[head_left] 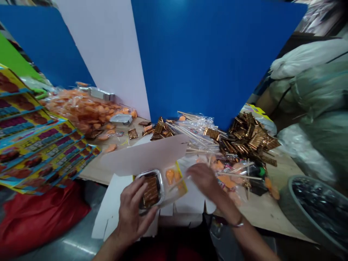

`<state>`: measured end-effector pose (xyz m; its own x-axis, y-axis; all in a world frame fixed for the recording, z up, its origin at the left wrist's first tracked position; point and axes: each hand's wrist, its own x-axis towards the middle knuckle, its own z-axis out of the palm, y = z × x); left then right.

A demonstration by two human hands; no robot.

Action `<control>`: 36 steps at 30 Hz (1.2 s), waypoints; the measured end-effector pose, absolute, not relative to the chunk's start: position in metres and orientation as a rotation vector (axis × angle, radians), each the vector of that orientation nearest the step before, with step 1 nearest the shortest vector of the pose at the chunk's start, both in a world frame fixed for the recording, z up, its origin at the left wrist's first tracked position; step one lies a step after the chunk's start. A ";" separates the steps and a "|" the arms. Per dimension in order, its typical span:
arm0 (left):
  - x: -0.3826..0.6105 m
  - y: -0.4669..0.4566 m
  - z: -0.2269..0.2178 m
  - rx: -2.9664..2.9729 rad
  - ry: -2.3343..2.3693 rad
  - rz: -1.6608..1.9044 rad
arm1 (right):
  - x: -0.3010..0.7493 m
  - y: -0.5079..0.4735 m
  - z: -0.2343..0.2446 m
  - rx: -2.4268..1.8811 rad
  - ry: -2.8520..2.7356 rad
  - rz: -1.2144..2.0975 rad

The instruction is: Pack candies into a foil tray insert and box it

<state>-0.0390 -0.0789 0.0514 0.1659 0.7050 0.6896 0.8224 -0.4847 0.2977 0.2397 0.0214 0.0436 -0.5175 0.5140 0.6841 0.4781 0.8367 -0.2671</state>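
Far left, yellow printed cards [35, 134] lie in an overlapping fanned stack past the bench's left end, above a red bag [35, 217]. Near the bench's back left corner sits a clear bag of orange candies [84, 112], with a few loose candies [110, 148] and small gold packets [132, 133] on the wood in front of it. A white board [106, 54] and a blue board [203, 61] stand behind the bench's back edge.

Front centre, a flat white cardboard blank [144, 156] lies open at the bench's front edge. The left hand [133, 214] is over its left part, fingers closed around a small clear tray with a silver rim [162, 185]. A gold-wrapped bar [150, 192] sits inside the tray, which is held tilted, just clear of the blank.

The right hand [203, 179] is just right of the tray, blurred, with a metal bracelet [238, 224] on the wrist. Cannot tell if its fingers are open or gripping anything. It is nearest a thin wooden stick [239, 175] and orange candies in clear wrap [227, 181].

Behind it are loose sticks in clear plastic [195, 127] and a heap of gold packets [250, 136]. At the bench's right edge is a grey tub [312, 210], with a pale sack [307, 61] above.
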 end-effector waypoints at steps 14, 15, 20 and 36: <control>-0.054 -0.074 0.035 -2.401 -1.589 -1.046 | 0.242 0.061 0.019 -1.820 -2.110 0.125; -0.054 -0.076 0.039 -2.357 -1.568 -1.128 | 0.253 0.063 0.016 -1.830 -2.090 0.128; -0.061 -0.065 0.041 -2.488 -1.635 -0.964 | 0.260 0.051 0.023 -1.783 -1.893 0.184; -0.048 -0.045 0.024 -2.508 -2.117 -0.556 | 0.154 -0.001 0.036 -1.678 -2.256 0.303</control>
